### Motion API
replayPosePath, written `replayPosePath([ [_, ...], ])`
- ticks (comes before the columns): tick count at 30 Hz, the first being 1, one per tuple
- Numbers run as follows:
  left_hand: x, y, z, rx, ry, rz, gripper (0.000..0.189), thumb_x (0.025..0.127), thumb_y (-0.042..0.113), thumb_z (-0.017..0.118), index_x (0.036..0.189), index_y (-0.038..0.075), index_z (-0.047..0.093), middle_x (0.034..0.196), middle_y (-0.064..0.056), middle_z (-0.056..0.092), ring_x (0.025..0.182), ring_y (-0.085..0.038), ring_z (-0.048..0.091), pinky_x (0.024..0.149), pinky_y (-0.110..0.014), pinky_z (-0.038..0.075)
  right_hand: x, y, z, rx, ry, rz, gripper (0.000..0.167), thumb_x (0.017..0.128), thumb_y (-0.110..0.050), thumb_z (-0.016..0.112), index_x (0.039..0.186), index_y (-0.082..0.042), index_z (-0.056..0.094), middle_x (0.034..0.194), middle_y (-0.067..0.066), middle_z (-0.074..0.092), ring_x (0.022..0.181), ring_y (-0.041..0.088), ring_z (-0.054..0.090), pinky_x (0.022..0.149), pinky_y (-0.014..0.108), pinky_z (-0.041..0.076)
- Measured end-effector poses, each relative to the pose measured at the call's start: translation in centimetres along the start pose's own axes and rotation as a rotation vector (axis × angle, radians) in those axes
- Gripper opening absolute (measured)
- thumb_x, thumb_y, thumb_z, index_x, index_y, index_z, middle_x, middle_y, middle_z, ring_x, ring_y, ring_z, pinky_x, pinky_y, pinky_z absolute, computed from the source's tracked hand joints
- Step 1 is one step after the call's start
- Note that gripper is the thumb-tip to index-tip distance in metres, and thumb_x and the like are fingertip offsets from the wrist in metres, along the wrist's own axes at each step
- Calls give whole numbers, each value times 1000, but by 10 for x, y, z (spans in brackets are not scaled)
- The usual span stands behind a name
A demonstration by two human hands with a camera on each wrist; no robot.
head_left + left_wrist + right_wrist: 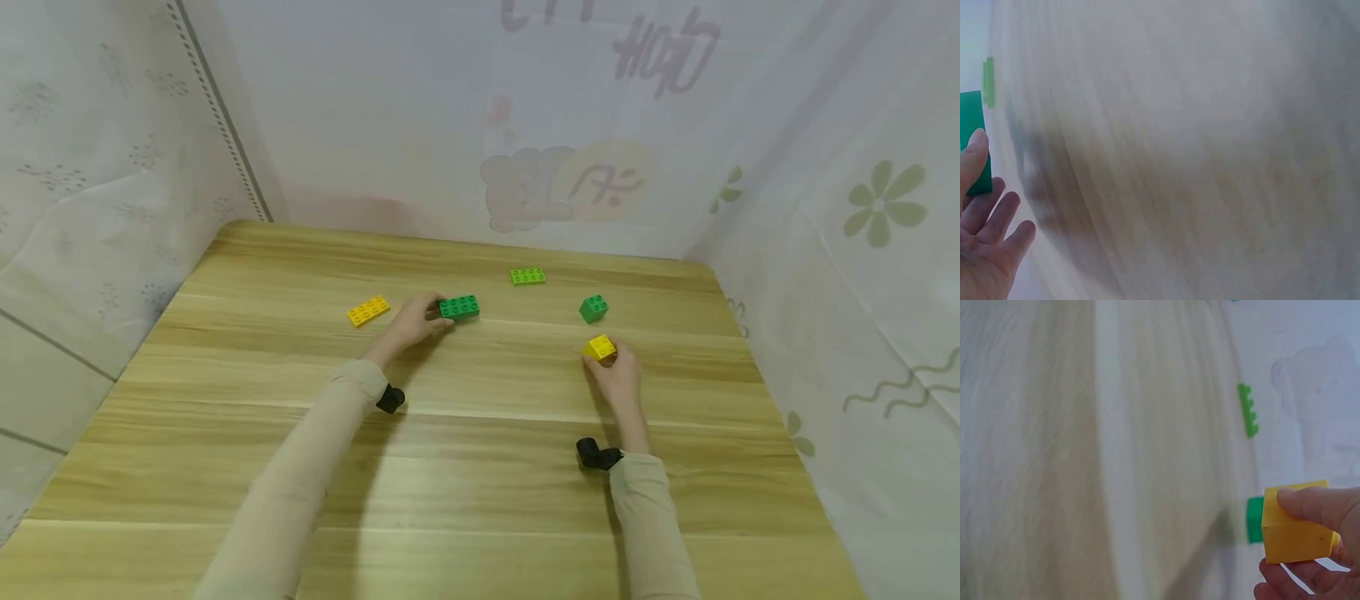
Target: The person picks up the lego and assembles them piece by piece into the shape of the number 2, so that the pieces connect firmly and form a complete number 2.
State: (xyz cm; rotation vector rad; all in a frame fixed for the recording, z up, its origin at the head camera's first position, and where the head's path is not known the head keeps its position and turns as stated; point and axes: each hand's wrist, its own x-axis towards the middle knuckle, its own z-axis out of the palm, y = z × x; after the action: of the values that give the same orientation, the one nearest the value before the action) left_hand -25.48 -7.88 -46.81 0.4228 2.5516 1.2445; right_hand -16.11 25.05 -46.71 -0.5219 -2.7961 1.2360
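Observation:
My left hand [418, 321] pinches a dark green building brick [459, 308] at its left end, studs up; in the left wrist view the thumb lies on the side of that green brick [974, 144]. On the right, my right hand [618, 375] grips a square yellow brick [601, 347] between thumb and fingers. The right wrist view shows the yellow brick [1297, 534] close up, its far side overlapping a green brick [1254, 520]. That small square green brick [593, 308] sits on the table just beyond the right hand.
A flat orange-yellow brick [368, 311] lies left of the left hand. Toward the back edge lies a flat lime green brick [527, 276]. The wooden table [480, 467] meets printed cloth [375, 125] at the back and both sides.

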Motion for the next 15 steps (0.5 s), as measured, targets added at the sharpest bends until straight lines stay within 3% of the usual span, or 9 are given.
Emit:
replayPosePath([
  [7, -5, 6, 3, -38, -15, 34, 43, 89, 12, 59, 127, -2, 45, 129, -20, 49, 125, -34, 44, 103, -43, 38, -4, -21, 2, -3, -42, -54, 56, 86, -17, 64, 134, -1, 40, 127, 21, 50, 115, 34, 48, 96, 46, 42],
  [15, -7, 11, 3, -20, -11, 74, 43, 88, 13, 59, 126, -2, 46, 125, -20, 53, 123, -34, 46, 103, -45, 38, -7, -35, 5, 7, -19, -127, 53, 83, -15, 67, 129, 1, 45, 120, 22, 53, 108, 35, 51, 89, 44, 45],
])
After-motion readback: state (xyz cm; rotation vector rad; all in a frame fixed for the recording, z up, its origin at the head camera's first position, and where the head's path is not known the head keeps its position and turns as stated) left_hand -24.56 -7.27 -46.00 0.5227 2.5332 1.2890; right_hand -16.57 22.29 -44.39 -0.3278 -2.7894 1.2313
